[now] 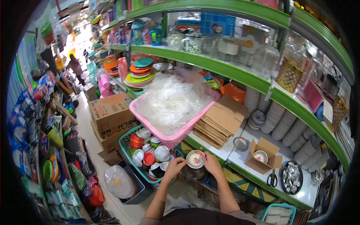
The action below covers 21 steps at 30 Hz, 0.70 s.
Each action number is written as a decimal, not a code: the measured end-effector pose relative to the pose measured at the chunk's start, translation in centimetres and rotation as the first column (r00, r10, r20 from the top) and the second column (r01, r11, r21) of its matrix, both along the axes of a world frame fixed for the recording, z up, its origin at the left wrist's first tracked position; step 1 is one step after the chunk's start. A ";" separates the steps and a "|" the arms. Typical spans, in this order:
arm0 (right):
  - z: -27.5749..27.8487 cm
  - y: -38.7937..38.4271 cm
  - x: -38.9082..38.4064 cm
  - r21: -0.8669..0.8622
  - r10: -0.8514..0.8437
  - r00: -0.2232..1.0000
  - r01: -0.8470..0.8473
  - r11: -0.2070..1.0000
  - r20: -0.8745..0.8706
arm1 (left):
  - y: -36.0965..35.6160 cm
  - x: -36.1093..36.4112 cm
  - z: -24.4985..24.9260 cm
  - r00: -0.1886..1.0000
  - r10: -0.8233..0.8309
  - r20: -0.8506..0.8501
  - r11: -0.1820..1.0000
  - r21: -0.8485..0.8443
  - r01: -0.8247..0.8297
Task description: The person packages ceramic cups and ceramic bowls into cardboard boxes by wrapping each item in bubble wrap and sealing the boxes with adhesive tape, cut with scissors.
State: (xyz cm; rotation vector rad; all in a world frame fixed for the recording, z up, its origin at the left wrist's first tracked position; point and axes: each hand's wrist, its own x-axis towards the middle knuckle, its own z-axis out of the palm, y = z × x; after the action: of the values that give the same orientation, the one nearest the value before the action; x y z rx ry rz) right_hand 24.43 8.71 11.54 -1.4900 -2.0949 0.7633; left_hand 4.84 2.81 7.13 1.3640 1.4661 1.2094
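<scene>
A small white bowl with a red flower pattern (pixel 195 159) is held up in front of my body, its inside facing me. My left hand (pixel 175 167) pinches its left rim between thumb and fingers. On the opposite side, my right hand (pixel 212 164) grips the right rim. Just beyond the hands stands a pink basket (pixel 169 138) heaped with bubble wrap (pixel 174 101). To the right, an open cardboard box (pixel 255 165) on the white shelf contains a similar patterned bowl (pixel 260 156).
Flattened cardboard sheets (pixel 221 120), a tape roll (pixel 240 143), black scissors (pixel 272 179) and a dark round tray (pixel 284 187) of shiny pieces lie on the shelf. Stacked bowls (pixel 275 116) line its back. A teal basket (pixel 125 148) of cups and closed cartons (pixel 112 112) stand left.
</scene>
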 end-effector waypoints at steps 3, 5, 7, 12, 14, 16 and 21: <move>1.7 -1.0 2.6 0.038 -0.067 0.998 0.068 0.997 -0.018 | 0.8 1.9 2.6 0.989 -0.129 0.068 0.990 0.064 0.125; 2.8 -1.7 4.3 0.046 -0.099 0.995 0.100 0.994 -0.032 | 1.1 2.9 4.4 0.973 -0.212 0.090 0.977 0.057 0.207; 4.1 -2.5 5.6 0.045 -0.152 0.987 0.155 0.987 -0.060 | 1.5 4.0 5.7 0.964 -0.258 0.059 0.964 0.075 0.254; 6.8 -4.5 9.0 0.119 -0.225 0.955 0.250 0.961 -0.194 | 2.3 7.6 8.9 0.946 -0.323 -0.018 0.925 0.207 0.320; 7.5 -5.3 10.3 0.139 -0.260 0.923 0.308 0.941 -0.284 | 2.7 9.4 9.7 0.945 -0.323 -0.052 0.923 0.204 0.327; 7.9 -5.6 11.6 0.231 -0.274 0.907 0.355 0.906 -0.318 | 3.4 11.4 10.2 0.945 -0.327 -0.011 0.910 0.265 0.318; 10.1 -7.1 14.4 0.298 -0.383 0.823 0.524 0.798 -0.420 | 5.2 16.2 11.8 0.923 -0.383 -0.032 0.856 0.363 0.368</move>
State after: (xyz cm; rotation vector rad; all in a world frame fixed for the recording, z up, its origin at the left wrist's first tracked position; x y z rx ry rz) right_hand 38.86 1.65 21.68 -1.4259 -1.4260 0.3357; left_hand 21.02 7.99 18.92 1.7643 0.9067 1.2746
